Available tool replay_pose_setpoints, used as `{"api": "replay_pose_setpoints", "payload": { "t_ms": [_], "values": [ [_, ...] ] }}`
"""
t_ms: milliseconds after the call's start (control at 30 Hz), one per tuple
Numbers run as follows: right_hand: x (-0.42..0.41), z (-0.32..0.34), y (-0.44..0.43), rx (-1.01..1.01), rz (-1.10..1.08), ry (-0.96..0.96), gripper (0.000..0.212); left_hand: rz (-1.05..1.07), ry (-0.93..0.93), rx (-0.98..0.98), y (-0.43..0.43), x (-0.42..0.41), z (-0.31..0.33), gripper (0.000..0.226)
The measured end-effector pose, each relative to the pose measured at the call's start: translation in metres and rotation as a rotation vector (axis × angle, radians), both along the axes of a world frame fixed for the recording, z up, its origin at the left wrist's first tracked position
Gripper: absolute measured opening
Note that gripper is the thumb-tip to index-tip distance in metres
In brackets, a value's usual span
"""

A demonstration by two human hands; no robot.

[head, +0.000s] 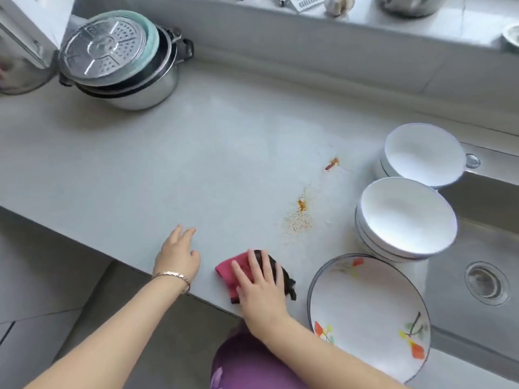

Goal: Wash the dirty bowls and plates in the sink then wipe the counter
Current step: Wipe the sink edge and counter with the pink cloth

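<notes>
My right hand point(259, 284) presses flat on a pink and black cloth point(234, 269) near the front edge of the grey counter point(168, 169). My left hand point(178, 254) rests open on the counter just left of the cloth, a bracelet on its wrist. Orange stains and crumbs point(299, 217) lie on the counter beyond the cloth, with a smaller orange smear point(332, 163) farther back. Two stacks of white bowls point(404, 217) point(421, 153) stand at the counter's right end. A flowered white plate point(368, 313) lies in front of them, beside the steel sink point(483, 248).
A steel pot stack with a perforated steamer lid point(112, 60) stands at the counter's back left. The sink drain point(487, 282) is at the right. A raised ledge point(365, 26) with kitchen items runs along the back. The floor lies below the counter's front edge.
</notes>
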State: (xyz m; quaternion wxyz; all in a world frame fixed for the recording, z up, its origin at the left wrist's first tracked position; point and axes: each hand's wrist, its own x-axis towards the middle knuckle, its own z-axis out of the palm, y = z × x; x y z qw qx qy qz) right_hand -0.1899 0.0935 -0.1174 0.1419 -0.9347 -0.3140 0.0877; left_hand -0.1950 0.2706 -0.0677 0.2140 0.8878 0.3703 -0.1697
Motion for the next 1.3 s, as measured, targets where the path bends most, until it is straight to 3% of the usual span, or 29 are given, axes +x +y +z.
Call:
{"api": "replay_pose_setpoints", "payload": {
  "t_ms": [67,267,500,667,767,933,1167,1233,1300],
  "values": [
    [-0.012,-0.026,0.007,-0.112,-0.079,0.043,0.053,-0.092,0.054,0.016,0.016,0.016,-0.01,0.056],
    [0.016,-0.033,0.018,-0.132,-0.202,0.016,0.062,-0.3,0.075,0.059,0.032,0.078,-0.029,0.057],
    [0.141,-0.033,0.025,-0.234,-0.541,0.086,0.074,-0.393,0.038,0.111,0.03,0.125,-0.056,0.058],
    [0.263,-0.024,0.004,-0.24,-0.833,0.23,0.06,-0.395,-0.028,0.194,0.024,0.122,-0.08,0.069],
    [0.276,-0.025,0.013,-0.148,-0.963,0.2,0.054,-0.439,-0.103,0.246,0.028,0.122,-0.088,0.068],
    [0.192,-0.025,0.031,-0.141,-0.517,0.084,0.071,-0.415,-0.154,0.223,0.031,0.123,-0.087,0.062],
    [0.311,-0.02,0.053,-0.252,-0.403,0.096,0.051,-0.456,-0.026,0.262,0.029,0.143,-0.074,0.074],
    [0.342,-0.018,0.046,-0.285,-0.342,0.082,0.049,-0.439,-0.07,0.238,0.027,0.159,-0.064,0.073],
    [0.36,-0.016,0.028,-0.297,-0.427,0.091,0.048,-0.461,-0.135,0.289,0.024,0.17,-0.058,0.062]
  ]
}}
